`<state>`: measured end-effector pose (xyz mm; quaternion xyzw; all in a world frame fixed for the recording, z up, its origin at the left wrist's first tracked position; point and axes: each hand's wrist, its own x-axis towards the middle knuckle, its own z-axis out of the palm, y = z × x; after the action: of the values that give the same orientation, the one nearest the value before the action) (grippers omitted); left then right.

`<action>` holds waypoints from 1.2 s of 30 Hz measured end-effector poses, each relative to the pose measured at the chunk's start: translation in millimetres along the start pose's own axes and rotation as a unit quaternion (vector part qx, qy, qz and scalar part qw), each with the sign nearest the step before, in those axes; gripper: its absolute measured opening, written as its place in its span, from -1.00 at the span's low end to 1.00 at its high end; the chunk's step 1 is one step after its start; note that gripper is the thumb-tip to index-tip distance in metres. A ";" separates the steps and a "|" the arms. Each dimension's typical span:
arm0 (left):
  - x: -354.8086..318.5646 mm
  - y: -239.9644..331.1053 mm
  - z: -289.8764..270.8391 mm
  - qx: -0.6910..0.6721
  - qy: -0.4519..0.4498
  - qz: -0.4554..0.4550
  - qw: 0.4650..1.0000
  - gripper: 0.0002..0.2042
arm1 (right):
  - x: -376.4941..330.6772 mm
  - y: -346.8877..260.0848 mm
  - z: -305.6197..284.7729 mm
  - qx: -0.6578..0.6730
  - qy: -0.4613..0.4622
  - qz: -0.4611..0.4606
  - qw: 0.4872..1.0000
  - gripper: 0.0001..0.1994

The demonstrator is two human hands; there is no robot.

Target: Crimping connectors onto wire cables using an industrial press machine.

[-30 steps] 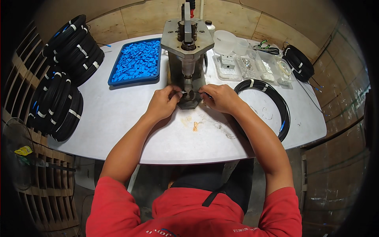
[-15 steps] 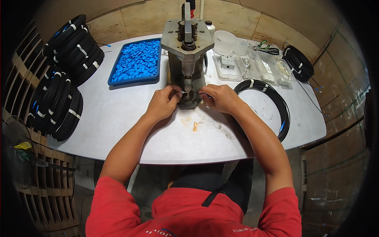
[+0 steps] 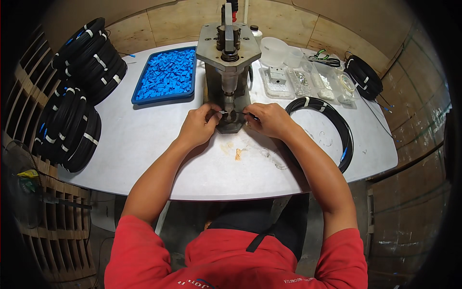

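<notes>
A metal bench press (image 3: 230,62) stands at the middle of the table, its ram lowered close above the small base (image 3: 231,126). My left hand (image 3: 198,126) is closed in a pinch at the left of the ram, on a small silvery connector end (image 3: 223,112). At the other side my right hand (image 3: 269,119) pinches a thin black cable (image 3: 240,113) that runs in under the ram. Fingers and ram partly hide where cable and connector meet. A coil of black cable (image 3: 344,132) lies on the table beside my right forearm.
A blue tray (image 3: 163,100) of small blue parts sits left of the press. Black cable coils (image 3: 86,62) are stacked at the far left. Clear plastic boxes (image 3: 302,83), tubs (image 3: 274,50) and another coil (image 3: 364,77) stand at the back right. An orange scrap (image 3: 237,154) lies in front.
My right fingers have shifted very slightly, and more of the black cable shows beside the ram. Otherwise both hands stay in place at the press.
</notes>
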<state>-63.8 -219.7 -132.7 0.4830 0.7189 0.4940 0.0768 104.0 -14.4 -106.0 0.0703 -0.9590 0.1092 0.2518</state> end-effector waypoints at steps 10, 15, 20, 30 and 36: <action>0.6 -0.7 -0.4 0.000 -0.006 -0.015 1.000 -0.77 | 0.6 -1.1 0.0 -0.002 0.005 -0.002 1.000 -0.87; 0.5 -1.7 -0.1 -0.009 -0.005 -0.014 1.000 -0.77 | 0.9 -0.9 -0.7 0.001 0.004 -0.004 1.000 -0.88; 0.2 2.5 -1.4 0.001 -0.009 -0.018 1.000 -0.78 | 0.4 -1.2 -1.1 -0.009 0.003 -0.003 1.000 -0.86; 0.6 1.9 -1.5 0.006 -0.009 -0.012 1.000 -0.78 | 0.1 -0.1 -0.5 -0.001 0.002 -0.008 1.000 -0.86; 0.2 2.5 -1.5 0.007 -0.006 -0.010 1.000 -0.78 | 0.0 0.7 0.1 0.002 0.002 -0.007 1.000 -0.85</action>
<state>-63.3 -220.4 -129.9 0.4793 0.7267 0.4852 0.0827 103.8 -13.7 -106.2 0.0768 -0.9578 0.1099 0.2543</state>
